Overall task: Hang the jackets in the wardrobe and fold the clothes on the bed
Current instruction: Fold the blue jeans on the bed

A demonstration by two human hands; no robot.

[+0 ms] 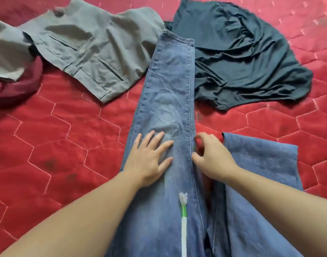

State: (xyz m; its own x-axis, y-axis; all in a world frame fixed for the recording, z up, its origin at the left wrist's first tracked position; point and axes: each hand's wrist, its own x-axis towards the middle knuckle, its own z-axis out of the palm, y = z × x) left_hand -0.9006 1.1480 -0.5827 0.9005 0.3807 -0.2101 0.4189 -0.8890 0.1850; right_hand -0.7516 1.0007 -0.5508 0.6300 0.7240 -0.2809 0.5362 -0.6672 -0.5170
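Blue jeans [168,93] lie lengthwise down the middle of the red quilted bed [66,136], one leg stretching away from me. The other leg [255,164] lies spread to the right. My left hand [149,156] presses flat on the long leg, fingers spread. My right hand [210,156] sits at that leg's right seam with fingers curled, thumb and fingertips at the fabric edge.
Grey trousers [81,51] lie at the upper left, a dark teal garment [242,56] crumpled at the upper right. A maroon cloth [18,86] sits at the left edge. A white and green stick [183,219] lies over the jeans near me.
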